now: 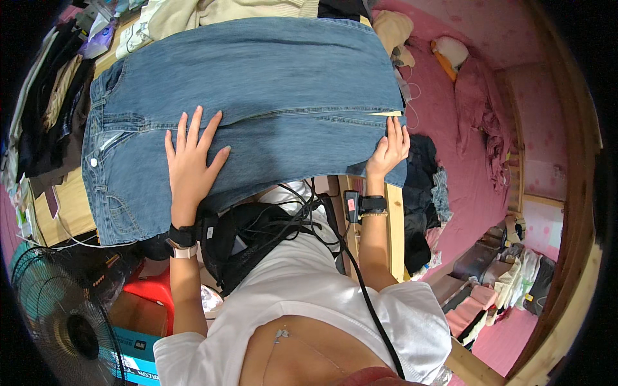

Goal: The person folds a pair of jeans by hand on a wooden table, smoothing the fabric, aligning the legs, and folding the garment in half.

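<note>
A blue denim skirt (270,72) lies spread flat before me, its waistband to the left and its hem to the right. Near the waistband I see a white button and a partly opened fly. My left hand (193,149) rests palm down on the denim right of the fly, fingers spread, holding nothing. At the hem, by the narrow slit in the centre seam, my right hand (390,149) touches the cloth with its fingers close together. The thumb lies beside them, and whether the fabric is pinched is hard to tell.
Beneath the skirt is a pale wooden table (72,207). Dark clothes (53,111) are piled at the left, a beige knit garment (256,9) at the far side. A fan (72,323) stands lower left. Black cables (309,207) hang at my waist. Pink bedding (463,144) lies to the right.
</note>
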The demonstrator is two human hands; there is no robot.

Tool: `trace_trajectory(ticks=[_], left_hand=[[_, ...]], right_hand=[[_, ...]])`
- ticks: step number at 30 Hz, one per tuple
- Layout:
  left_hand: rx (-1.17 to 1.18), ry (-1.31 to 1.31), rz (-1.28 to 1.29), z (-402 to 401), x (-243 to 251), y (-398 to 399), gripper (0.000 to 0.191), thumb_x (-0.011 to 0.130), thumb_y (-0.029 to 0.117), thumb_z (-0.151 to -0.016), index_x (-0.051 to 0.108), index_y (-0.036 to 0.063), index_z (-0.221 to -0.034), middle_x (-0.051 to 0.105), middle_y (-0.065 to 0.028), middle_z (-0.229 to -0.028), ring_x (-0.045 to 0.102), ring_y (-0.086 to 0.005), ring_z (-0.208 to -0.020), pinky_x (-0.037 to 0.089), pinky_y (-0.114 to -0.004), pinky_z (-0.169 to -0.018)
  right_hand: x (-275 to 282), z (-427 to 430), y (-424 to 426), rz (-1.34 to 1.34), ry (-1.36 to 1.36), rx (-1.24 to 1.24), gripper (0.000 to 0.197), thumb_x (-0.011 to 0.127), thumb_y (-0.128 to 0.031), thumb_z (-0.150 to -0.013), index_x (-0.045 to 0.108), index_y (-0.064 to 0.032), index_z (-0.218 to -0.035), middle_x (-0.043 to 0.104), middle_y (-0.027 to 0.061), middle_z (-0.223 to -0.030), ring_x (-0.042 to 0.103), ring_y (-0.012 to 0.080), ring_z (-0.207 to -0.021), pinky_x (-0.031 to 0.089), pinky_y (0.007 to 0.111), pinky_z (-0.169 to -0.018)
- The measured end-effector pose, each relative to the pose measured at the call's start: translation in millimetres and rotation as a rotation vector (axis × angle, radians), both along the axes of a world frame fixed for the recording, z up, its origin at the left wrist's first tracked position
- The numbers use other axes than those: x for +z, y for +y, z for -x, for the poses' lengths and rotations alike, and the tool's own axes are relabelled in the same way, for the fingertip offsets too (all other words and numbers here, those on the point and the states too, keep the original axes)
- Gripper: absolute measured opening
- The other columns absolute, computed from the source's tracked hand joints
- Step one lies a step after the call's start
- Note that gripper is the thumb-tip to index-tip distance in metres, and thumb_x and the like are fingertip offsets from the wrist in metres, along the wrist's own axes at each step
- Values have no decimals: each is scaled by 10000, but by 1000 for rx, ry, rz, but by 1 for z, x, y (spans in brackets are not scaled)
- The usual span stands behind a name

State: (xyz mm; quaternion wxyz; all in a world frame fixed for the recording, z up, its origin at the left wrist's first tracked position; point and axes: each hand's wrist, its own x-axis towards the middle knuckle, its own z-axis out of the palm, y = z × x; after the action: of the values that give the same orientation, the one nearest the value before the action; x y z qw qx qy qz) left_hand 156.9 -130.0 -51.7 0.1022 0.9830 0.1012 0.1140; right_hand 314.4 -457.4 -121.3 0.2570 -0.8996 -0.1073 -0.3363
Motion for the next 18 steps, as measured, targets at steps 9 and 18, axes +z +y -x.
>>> trace_trajectory(ticks=[9, 18], left_hand=[[-1, 20, 4, -1, 2, 0, 548, 556, 350, -829, 411, 233, -1344, 292, -68, -1448, 238, -283, -1337, 119, -480, -1078], [-5, 16, -6, -2, 2, 0, 557, 555, 363, -827, 405, 231, -1347, 296, -66, -1445, 237, -284, -1337, 118, -480, -1078]], right_hand=[[37, -14, -35, -209, 337, 121, 264, 541, -81, -791, 629, -48, -1038, 606, 108, -1097, 553, 258, -1010, 411, 351, -894], [16, -97, -83, -379, 543, 370, 132, 555, -55, -838, 600, -13, -955, 542, 46, -920, 518, 130, -856, 409, 243, -782]])
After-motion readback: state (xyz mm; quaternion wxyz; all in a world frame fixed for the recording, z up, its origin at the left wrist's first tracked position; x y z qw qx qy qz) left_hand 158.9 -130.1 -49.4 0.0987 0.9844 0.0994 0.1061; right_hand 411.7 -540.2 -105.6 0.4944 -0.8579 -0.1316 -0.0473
